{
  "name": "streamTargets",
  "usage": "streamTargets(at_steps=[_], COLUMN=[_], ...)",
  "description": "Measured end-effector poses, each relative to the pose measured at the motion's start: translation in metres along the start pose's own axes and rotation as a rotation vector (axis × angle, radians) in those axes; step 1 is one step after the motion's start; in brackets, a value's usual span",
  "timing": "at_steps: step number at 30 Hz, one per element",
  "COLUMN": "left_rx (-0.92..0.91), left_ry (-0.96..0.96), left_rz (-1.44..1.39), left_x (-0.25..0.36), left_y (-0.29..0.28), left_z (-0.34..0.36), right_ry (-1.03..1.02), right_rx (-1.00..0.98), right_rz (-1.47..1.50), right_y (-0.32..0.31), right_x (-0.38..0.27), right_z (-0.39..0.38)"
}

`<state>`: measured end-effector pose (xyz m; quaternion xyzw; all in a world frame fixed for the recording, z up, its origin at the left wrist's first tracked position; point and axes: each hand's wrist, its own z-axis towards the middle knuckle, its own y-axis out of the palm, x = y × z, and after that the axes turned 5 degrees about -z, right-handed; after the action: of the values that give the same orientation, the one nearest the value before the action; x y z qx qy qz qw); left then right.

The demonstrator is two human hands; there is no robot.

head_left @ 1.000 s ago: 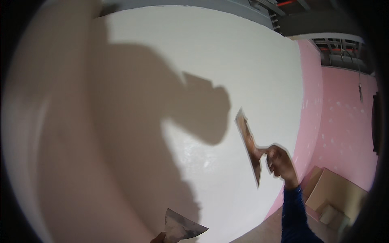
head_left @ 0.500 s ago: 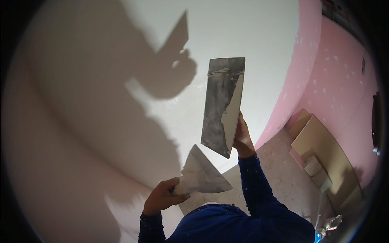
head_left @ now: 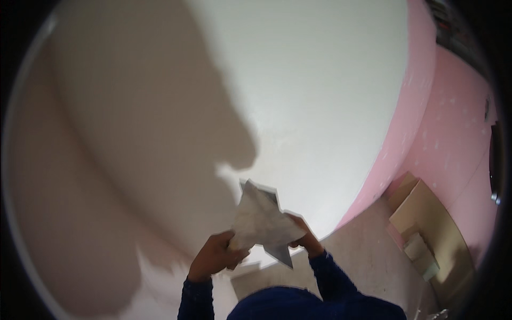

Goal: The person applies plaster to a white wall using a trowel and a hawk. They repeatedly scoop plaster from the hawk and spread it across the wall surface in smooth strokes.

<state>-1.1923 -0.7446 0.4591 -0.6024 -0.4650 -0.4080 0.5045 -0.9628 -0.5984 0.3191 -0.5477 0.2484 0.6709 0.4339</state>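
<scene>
At the lower middle, my left hand (head_left: 212,255) is wrapped round the handle of a wide triangular scraper (head_left: 258,218) with pale, smeared material on its blade. Behind that blade my right hand (head_left: 303,230) grips a grey rectangular steel trowel (head_left: 280,255), whose upper and lower ends show past the scraper. The blades overlap in view; whether they touch I cannot tell. Both tools are in front of a smooth white wall (head_left: 320,106), with my shadow over its left part.
Pink walls (head_left: 448,133) with pale patches stand at the right. Cardboard sheets (head_left: 437,218) and a small pale block (head_left: 420,255) lie at their foot on the grey floor (head_left: 352,250). A dark object (head_left: 495,160) is at the far right edge.
The trowel, higher and upright at my right before, has come down and left behind the scraper, which has moved up a little. My hands are lower and nearer together.
</scene>
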Motion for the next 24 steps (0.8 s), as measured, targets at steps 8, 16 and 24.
streamTargets(at_steps=[8, 16, 24], left_rx=[0.139, -0.06, 0.257], left_ry=[-0.048, 0.131, 0.042], left_rz=[0.546, 0.195, 0.188], left_x=[0.029, -0.02, 0.005], left_y=[0.036, 0.054, -0.003], left_z=[0.022, 0.019, 0.002], right_ry=[0.139, -0.528, 0.19], right_rx=[0.124, 0.192, -0.118], right_rz=[0.505, -0.128, 0.219], right_y=[-0.095, -0.057, -0.082], right_x=[-0.013, -0.017, -0.007], right_z=[-0.011, -0.008, -0.068])
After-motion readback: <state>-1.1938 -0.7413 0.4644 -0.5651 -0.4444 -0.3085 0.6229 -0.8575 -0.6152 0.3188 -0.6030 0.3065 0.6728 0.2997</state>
